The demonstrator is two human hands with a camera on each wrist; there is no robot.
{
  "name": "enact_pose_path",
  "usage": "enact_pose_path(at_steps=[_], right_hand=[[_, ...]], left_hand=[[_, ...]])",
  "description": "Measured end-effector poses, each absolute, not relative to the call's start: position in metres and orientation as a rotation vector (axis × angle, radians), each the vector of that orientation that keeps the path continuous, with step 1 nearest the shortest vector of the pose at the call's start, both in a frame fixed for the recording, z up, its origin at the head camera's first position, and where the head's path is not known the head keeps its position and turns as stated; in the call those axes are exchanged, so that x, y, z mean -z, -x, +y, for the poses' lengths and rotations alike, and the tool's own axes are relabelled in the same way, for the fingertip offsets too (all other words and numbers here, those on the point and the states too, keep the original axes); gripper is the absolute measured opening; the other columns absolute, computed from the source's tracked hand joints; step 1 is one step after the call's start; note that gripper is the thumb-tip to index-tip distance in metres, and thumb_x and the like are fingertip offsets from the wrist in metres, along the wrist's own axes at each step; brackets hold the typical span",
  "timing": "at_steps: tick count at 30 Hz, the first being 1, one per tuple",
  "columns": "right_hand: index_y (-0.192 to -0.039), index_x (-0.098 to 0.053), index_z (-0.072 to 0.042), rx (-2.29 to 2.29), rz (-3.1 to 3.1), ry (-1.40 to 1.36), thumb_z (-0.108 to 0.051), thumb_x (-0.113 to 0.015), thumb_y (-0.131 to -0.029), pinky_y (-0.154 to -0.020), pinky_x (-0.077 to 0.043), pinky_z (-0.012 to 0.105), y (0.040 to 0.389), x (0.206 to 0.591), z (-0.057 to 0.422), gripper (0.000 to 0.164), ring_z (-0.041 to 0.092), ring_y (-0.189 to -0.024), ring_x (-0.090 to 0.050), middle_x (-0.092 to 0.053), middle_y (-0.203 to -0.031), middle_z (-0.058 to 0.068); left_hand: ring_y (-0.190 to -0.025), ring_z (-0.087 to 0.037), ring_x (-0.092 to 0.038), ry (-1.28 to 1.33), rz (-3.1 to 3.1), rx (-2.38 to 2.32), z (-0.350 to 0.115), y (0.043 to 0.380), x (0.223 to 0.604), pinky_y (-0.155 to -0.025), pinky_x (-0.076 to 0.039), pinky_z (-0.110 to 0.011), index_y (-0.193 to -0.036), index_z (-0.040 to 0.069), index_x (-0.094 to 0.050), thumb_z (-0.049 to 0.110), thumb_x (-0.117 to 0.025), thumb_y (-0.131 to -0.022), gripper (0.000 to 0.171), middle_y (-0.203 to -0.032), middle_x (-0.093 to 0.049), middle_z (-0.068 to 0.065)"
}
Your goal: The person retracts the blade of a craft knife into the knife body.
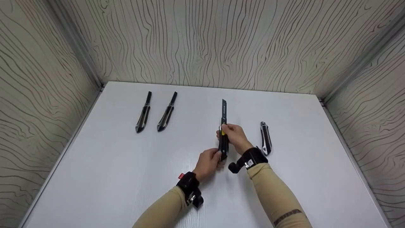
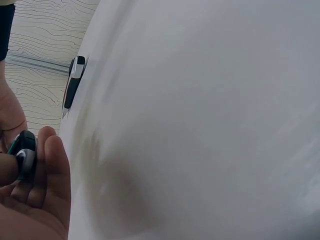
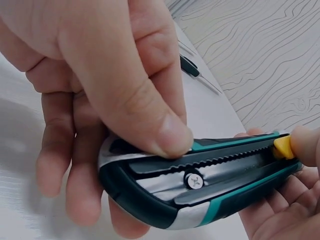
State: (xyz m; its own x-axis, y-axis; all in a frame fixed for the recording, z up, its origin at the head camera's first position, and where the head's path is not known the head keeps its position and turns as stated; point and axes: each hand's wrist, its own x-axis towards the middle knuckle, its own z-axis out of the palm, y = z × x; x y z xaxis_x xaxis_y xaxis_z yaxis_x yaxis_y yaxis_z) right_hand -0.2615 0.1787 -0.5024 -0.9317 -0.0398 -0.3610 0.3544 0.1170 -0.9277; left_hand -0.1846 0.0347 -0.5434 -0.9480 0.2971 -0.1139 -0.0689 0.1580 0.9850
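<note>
A snap-off utility knife (image 1: 223, 146) is held between both hands, its blade (image 1: 224, 108) extended and pointing toward the back of the table. My right hand (image 1: 235, 136) grips the upper handle, with the thumb against the yellow slider (image 3: 283, 148). The left hand (image 1: 206, 163) pinches the butt end, its thumb lying on the handle beside the channel with a screw (image 3: 194, 180). Black, green and silver show on the handle in the right wrist view. In the left wrist view, left fingers and thumb surround the butt (image 2: 25, 155).
Two utility knives, one at far left (image 1: 143, 117) and another beside it (image 1: 166, 117), lie with blades extended. A further knife (image 1: 266, 139) lies right of the right hand, no long blade showing. Patterned wall panels (image 1: 202, 41) border the white table (image 1: 104, 177).
</note>
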Motion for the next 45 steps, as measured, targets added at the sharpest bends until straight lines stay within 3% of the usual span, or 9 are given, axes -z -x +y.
enact_pose_path(at_steps=[5,7,17,26,36,45], right_hand=[[-0.125,-0.057,0.002,1.898,2.086,-0.286,-0.025,-0.049,-0.103,-0.082,-0.057,0.026,0.2618,0.503,0.1789,0.037,0.013,-0.089,-0.067,-0.07,-0.101,0.009],[-0.125,-0.057,0.002,1.902,2.079,-0.287,-0.024,-0.049,-0.103,-0.082,-0.057,0.026,0.2619,0.5027,0.1783,0.035,0.013,-0.089,-0.067,-0.07,-0.1,0.009],[-0.126,-0.056,0.005,1.904,2.064,-0.264,-0.021,-0.048,-0.103,-0.081,-0.056,0.026,0.2612,0.5029,0.1775,0.035,0.012,-0.087,-0.066,-0.069,-0.099,0.008],[-0.132,-0.05,0.007,1.952,2.022,-0.195,-0.02,-0.045,-0.104,-0.088,-0.056,0.026,0.2601,0.5033,0.1782,0.039,0.013,-0.094,-0.066,-0.066,-0.111,0.014],[-0.132,-0.053,-0.001,1.921,1.989,-0.277,-0.036,-0.046,-0.103,-0.094,-0.055,0.034,0.2597,0.5027,0.1767,0.046,0.019,-0.102,-0.069,-0.066,-0.121,0.016],[-0.125,-0.057,0.0,1.946,1.979,-0.303,-0.035,-0.045,-0.104,-0.09,-0.057,0.031,0.2582,0.5062,0.1741,0.042,0.017,-0.098,-0.07,-0.068,-0.112,0.013]], left_hand=[[-0.075,-0.027,-0.067,-0.208,2.143,-1.872,0.0342,0.1842,0.5408,-0.071,-0.059,-0.045,-0.104,-0.003,-0.064,0.013,-0.046,-0.103,0.024,-0.086,-0.069,-0.019],[-0.073,-0.022,-0.065,-0.211,2.137,-1.87,0.0342,0.1863,0.5457,-0.069,-0.059,-0.041,-0.104,-0.001,-0.064,0.014,-0.047,-0.103,0.023,-0.084,-0.068,-0.015],[-0.073,-0.02,-0.065,-0.191,2.119,-1.873,0.0333,0.1854,0.5476,-0.07,-0.058,-0.039,-0.107,0.001,-0.063,0.017,-0.045,-0.104,0.024,-0.085,-0.068,-0.013],[-0.078,-0.018,-0.062,-0.157,1.922,-2.003,0.0349,0.183,0.5496,-0.075,-0.057,-0.037,-0.114,-0.005,-0.057,0.015,-0.043,-0.104,0.026,-0.092,-0.066,-0.018],[-0.09,-0.029,-0.068,-0.186,1.946,-2.032,0.0354,0.1823,0.5497,-0.082,-0.058,-0.041,-0.119,-0.006,-0.057,0.013,-0.043,-0.104,0.028,-0.105,-0.068,-0.024],[-0.086,-0.025,-0.068,-0.183,1.985,-2.01,0.0362,0.1811,0.5496,-0.078,-0.058,-0.041,-0.116,-0.006,-0.059,0.013,-0.043,-0.104,0.027,-0.102,-0.07,-0.023]])
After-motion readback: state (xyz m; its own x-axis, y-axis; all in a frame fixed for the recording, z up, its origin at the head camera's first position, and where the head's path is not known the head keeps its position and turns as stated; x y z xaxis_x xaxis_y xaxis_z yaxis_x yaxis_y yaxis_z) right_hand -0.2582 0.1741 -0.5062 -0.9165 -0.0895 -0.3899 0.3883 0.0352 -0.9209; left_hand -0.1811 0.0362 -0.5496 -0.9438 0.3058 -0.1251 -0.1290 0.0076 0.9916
